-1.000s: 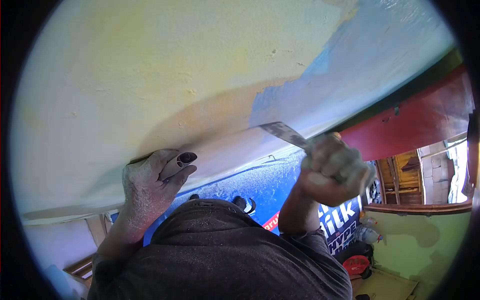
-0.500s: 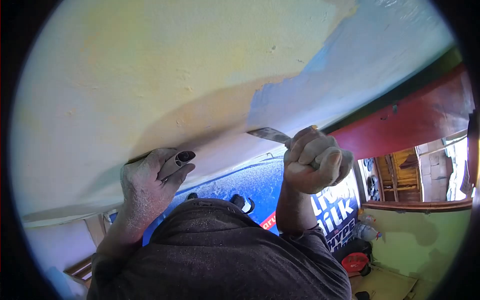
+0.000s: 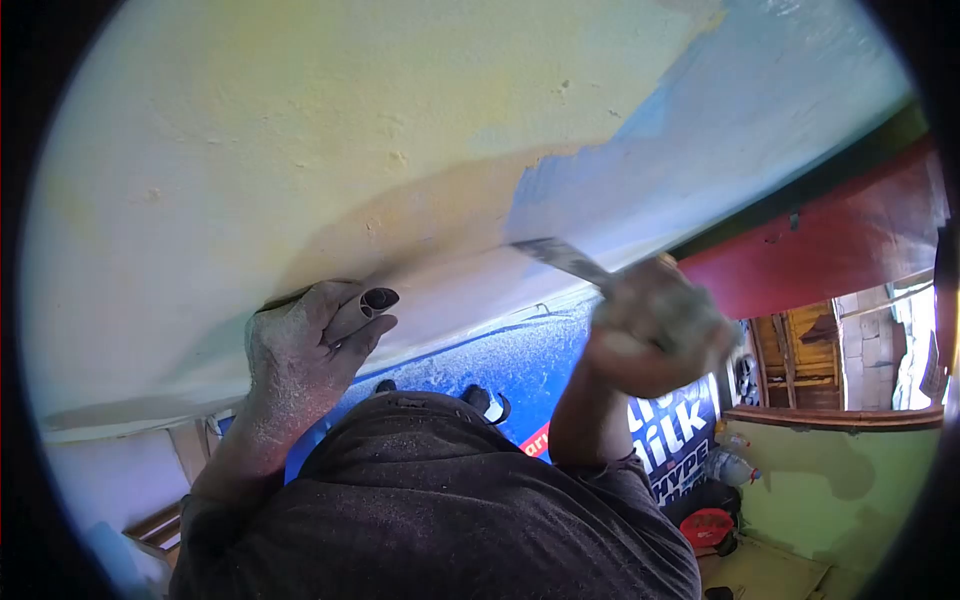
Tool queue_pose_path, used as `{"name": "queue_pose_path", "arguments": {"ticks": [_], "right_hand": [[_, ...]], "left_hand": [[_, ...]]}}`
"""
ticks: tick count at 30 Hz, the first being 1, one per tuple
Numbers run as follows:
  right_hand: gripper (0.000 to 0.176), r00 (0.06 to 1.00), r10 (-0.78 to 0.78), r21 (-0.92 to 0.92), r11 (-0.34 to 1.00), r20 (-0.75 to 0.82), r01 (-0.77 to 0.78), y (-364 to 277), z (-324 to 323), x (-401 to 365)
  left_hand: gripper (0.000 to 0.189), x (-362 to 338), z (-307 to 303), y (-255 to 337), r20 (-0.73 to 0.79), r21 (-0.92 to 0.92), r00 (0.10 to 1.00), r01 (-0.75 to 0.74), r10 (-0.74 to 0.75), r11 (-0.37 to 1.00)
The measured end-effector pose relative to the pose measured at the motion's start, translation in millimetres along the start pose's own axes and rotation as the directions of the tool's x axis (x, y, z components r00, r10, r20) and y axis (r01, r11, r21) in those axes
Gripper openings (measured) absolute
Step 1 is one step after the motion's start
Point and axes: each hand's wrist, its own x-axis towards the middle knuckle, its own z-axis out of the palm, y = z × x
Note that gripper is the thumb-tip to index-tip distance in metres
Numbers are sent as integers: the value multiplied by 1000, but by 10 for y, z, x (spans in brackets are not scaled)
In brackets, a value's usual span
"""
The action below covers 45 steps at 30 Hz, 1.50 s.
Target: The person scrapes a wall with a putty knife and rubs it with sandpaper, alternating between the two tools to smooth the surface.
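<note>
My right hand (image 3: 660, 328), blurred by motion, is closed round the handle of a putty knife (image 3: 563, 258). The knife's flat metal blade points left, its tip right at the wall (image 3: 420, 130). Dust covers my left hand (image 3: 300, 345), which is closed with its knuckles close to the same wall. A rolled sheet (image 3: 377, 302), which looks like sandpaper, sticks out between its fingers with a dark open end. Beige and yellowish patches on the wall meet a bluish area (image 3: 580, 170) above the knife.
Below the wall, a blue printed banner (image 3: 470, 370) sprinkled with white dust covers the floor; my feet show on it. To the right are a red panel (image 3: 830, 235), a wooden-edged opening (image 3: 835, 412), plastic bottles (image 3: 735, 465) and a red round object (image 3: 706, 528) by a green wall.
My right hand has moved right and slightly up with the putty knife, shifting its blade the same way. My left hand stays nearly in place, still gripping the rolled sheet.
</note>
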Motion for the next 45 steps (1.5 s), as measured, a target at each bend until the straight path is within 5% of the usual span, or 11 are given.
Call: {"name": "queue_pose_path", "arguments": {"ticks": [4, 7, 16, 20, 21, 23, 24, 27, 36, 40, 45], "right_hand": [[15, 977, -87, -421, 892, 194, 163, 95, -59, -89], [16, 997, 74, 267, 961, 8, -74, 46, 78, 2], [16, 995, 83, 79, 993, 63, -88, 51, 113, -158], [22, 990, 32, -354, 935, 138, 19, 176, -23, -308], [30, 983, 185, 146, 972, -4, -183, 124, 84, -261], [33, 995, 101, 257, 961, 8, -100, -40, 146, -65], [29, 997, 13, -29, 1000, 74, -11, 65, 107, -154], [12, 949, 283, 9, 958, 142, -287, 252, 157, -410], [20, 881, 472, 39, 881, -9, -472, -114, -245, -912], [28, 790, 611, 19, 791, 51, -612, -412, -276, -1119], [31, 806, 587, 6, 808, 80, -589, -601, -324, -1026]], "left_hand": [[39, 46, 15, -18, -5, -20, 1000, 3, -3, 1000], [40, 31, 11, -11, -8, -6, 1000, 3, -3, 1000], [40, 25, 35, -45, -6, -3, 1000, 22, -22, 1000], [39, 10, 45, -85, 7, -15, 1000, 29, -29, 999], [39, 30, 38, -83, 7, -7, 1000, 27, -27, 1000], [38, 31, 7, -39, 31, 12, 999, 33, -33, 999], [39, 20, 21, -38, 30, 26, 997, 68, -69, 997], [39, 15, 75, -78, -16, 30, 999, 30, -29, 999], [39, -39, 180, -157, -31, -5, 999, -9, 9, 1000], [39, -222, 614, -164, 337, -159, 938, 148, -87, 976], [29, -269, 1155, -7, 315, -331, 942, -6, 116, 944]]}}
